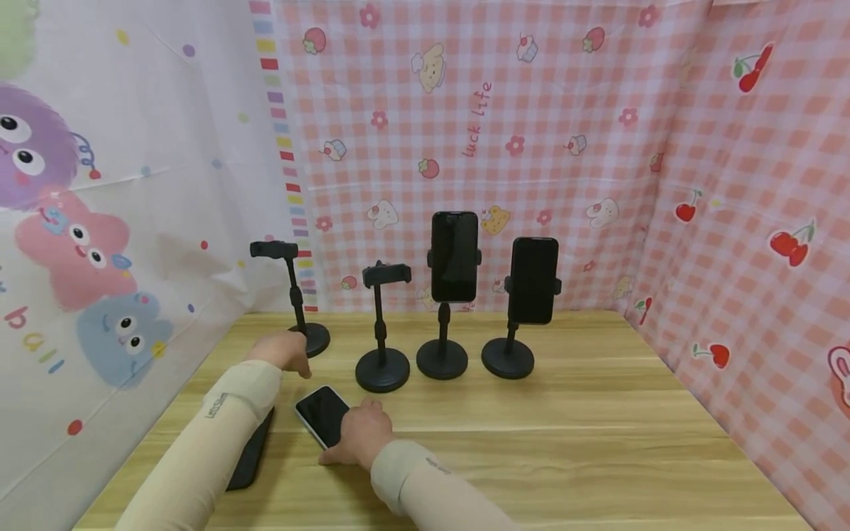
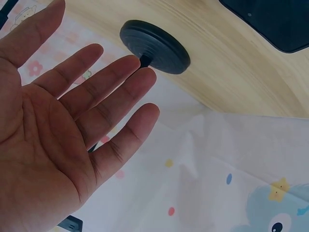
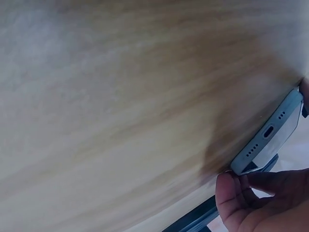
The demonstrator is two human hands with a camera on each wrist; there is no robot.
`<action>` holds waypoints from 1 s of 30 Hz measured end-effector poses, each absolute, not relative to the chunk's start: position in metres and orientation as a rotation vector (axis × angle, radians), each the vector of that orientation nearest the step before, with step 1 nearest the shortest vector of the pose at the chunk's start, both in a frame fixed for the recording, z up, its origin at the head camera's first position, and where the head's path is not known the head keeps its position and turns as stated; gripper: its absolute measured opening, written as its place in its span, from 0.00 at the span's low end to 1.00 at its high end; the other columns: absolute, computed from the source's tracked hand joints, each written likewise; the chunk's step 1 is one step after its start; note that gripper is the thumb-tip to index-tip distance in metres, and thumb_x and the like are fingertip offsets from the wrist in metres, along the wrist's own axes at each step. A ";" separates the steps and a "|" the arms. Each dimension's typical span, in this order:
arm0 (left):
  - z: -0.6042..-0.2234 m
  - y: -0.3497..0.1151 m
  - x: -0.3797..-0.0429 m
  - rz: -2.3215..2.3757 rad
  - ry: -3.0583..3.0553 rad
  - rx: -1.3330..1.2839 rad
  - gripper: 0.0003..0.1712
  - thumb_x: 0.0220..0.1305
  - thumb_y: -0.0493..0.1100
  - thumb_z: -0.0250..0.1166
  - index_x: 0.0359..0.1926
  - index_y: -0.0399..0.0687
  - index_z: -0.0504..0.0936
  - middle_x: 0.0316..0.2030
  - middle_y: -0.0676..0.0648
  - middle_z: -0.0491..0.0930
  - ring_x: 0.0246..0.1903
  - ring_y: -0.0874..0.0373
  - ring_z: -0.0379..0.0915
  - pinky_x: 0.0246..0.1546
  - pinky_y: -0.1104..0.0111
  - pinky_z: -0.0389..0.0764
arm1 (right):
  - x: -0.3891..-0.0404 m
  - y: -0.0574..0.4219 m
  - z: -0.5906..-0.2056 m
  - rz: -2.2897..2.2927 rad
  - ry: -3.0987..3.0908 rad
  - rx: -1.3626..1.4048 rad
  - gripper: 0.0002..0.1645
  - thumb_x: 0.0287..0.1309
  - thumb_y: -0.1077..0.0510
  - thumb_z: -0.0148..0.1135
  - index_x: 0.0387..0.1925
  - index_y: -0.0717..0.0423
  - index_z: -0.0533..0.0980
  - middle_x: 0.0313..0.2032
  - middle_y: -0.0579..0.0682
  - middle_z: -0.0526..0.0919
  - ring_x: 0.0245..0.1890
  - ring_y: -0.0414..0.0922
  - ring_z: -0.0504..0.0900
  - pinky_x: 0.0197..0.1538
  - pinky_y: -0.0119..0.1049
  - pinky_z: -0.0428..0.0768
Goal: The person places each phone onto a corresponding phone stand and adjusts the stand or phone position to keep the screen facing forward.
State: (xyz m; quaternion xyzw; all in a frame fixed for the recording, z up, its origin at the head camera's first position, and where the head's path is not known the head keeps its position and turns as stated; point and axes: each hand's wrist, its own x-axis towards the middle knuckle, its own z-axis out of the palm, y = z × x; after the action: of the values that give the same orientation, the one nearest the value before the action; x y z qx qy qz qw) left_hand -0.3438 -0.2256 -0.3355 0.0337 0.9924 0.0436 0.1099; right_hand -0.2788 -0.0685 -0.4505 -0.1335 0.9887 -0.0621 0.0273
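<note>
My right hand [image 1: 367, 435] grips a light-edged smartphone [image 1: 320, 411] by its sides on the wooden table, screen up. In the right wrist view the fingers of the right hand [image 3: 256, 200] meet one corner of the smartphone [image 3: 268, 133], by its port end. The left hand [image 1: 282, 349] hovers above the table, just in front of the leftmost black phone stand [image 1: 295, 296], whose clamp holds nothing. Seen from the left wrist, the fingers of that left hand [image 2: 63, 130] are spread with nothing in them, overlapping the round stand base [image 2: 157, 46] in view.
A second vacant phone stand [image 1: 382, 369] stands right of the leftmost one. Two more stands hold upright phones, one central [image 1: 454, 254] and one farther right [image 1: 533, 280]. A dark phone [image 1: 251, 461] lies partly under the left forearm. Patterned cloth [image 1: 531, 96] encloses the table's back and sides.
</note>
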 end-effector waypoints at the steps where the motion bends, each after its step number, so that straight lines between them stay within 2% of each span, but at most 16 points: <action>1: -0.335 -0.225 -0.344 0.127 2.918 0.103 0.27 0.56 0.46 0.73 0.51 0.31 0.80 0.50 0.33 0.80 0.44 0.42 0.77 0.47 0.48 0.77 | -0.279 -0.068 -0.450 -0.192 3.049 -0.404 0.45 0.37 0.22 0.72 0.41 0.57 0.84 0.39 0.52 0.74 0.42 0.47 0.71 0.41 0.36 0.77; 11: -0.334 -0.221 -0.344 0.103 2.929 0.150 0.27 0.53 0.47 0.74 0.49 0.31 0.81 0.49 0.33 0.81 0.47 0.39 0.78 0.49 0.47 0.77 | -0.276 -0.059 -0.439 -0.197 2.998 -0.354 0.39 0.39 0.30 0.75 0.41 0.59 0.83 0.39 0.54 0.74 0.40 0.48 0.72 0.40 0.37 0.77; 19: -0.335 -0.217 -0.342 0.133 2.931 0.189 0.26 0.53 0.46 0.74 0.47 0.33 0.82 0.48 0.34 0.81 0.45 0.41 0.78 0.49 0.47 0.77 | -0.273 -0.047 -0.431 -0.221 2.962 -0.299 0.37 0.36 0.34 0.79 0.38 0.59 0.83 0.38 0.55 0.76 0.40 0.48 0.73 0.43 0.37 0.78; 27: -0.335 -0.213 -0.339 0.138 2.949 0.183 0.24 0.52 0.47 0.74 0.45 0.34 0.83 0.49 0.33 0.80 0.49 0.38 0.77 0.51 0.46 0.76 | -0.272 -0.036 -0.430 -0.230 2.957 -0.301 0.35 0.36 0.36 0.80 0.37 0.60 0.82 0.35 0.53 0.75 0.37 0.47 0.72 0.43 0.37 0.76; 30: -0.335 -0.212 -0.339 0.140 2.944 0.177 0.25 0.53 0.47 0.74 0.47 0.33 0.83 0.51 0.33 0.80 0.50 0.37 0.76 0.51 0.45 0.75 | -0.273 -0.033 -0.432 -0.230 2.958 -0.298 0.34 0.36 0.37 0.80 0.36 0.59 0.82 0.34 0.52 0.75 0.36 0.47 0.72 0.43 0.36 0.77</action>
State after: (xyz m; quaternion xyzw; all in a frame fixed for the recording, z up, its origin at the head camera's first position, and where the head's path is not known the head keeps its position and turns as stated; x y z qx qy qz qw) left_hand -0.3385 -0.2122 -0.3347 0.0598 0.9926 0.0472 0.0946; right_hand -0.2735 -0.0326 -0.4316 -0.0997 0.9888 -0.0769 0.0799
